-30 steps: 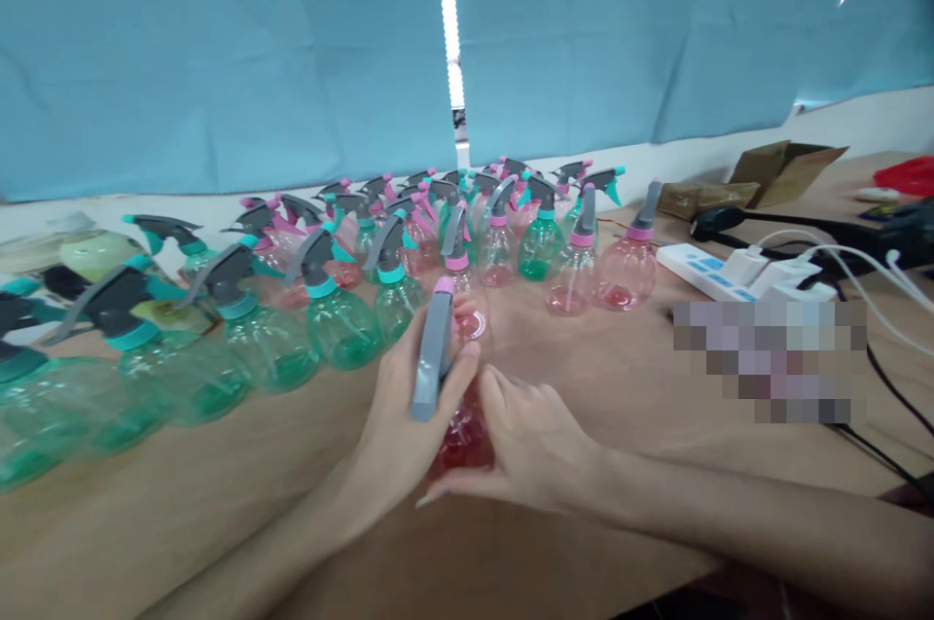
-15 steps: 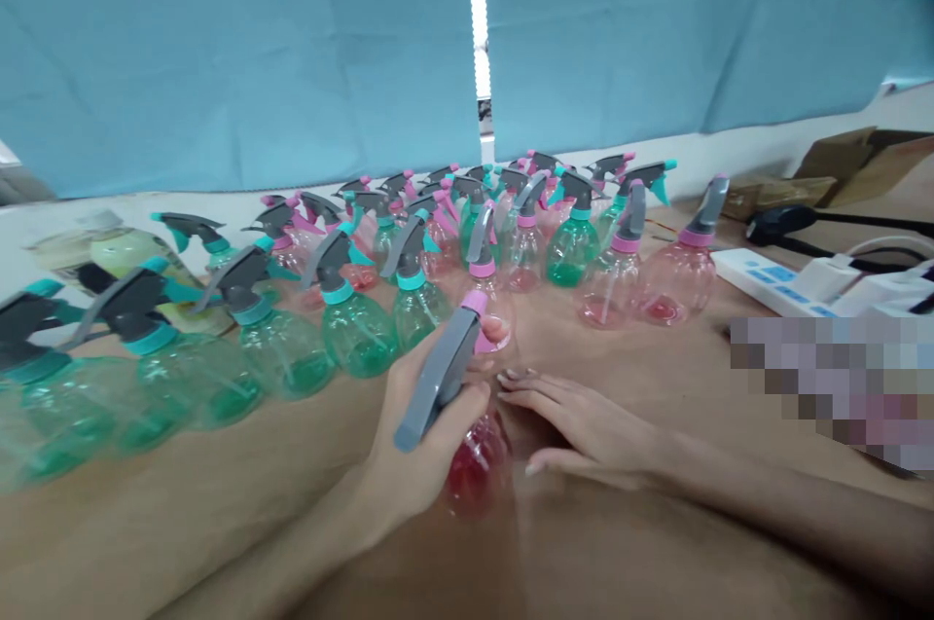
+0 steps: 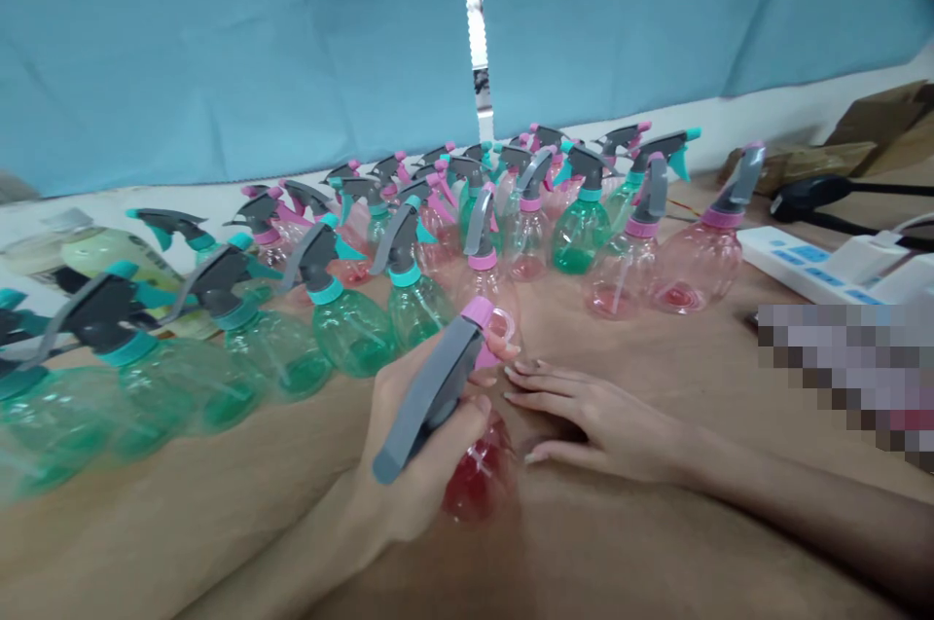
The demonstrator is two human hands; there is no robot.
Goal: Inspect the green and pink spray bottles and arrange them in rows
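Observation:
My left hand (image 3: 415, 450) is wrapped round the neck of a pink spray bottle (image 3: 478, 476) that holds red liquid. Its grey trigger head with a pink nozzle points away from me, and my fingers hide the collar. Just right of that bottle, my right hand (image 3: 594, 416) lies on the tabletop with its fingers apart and nothing in it. Straight behind the held bottle stands another pink spray bottle (image 3: 487, 284). Green spray bottles (image 3: 355, 333) with turquoise collars form a row to the left, and a pair of pink ones (image 3: 697, 265) stands to the right.
More pink and green spray bottles (image 3: 580, 236) crowd the back of the brown table (image 3: 628, 552). A white power strip (image 3: 809, 274) with plugs lies at the right, near a cardboard box (image 3: 880, 128). Larger bottles (image 3: 109, 255) stand at the back left. A blue curtain (image 3: 219, 46) hangs behind.
The view has shifted closer and slightly tilted. My left hand keeps its hold on the pink spray bottle, and my right hand stays flat on the table beside it.

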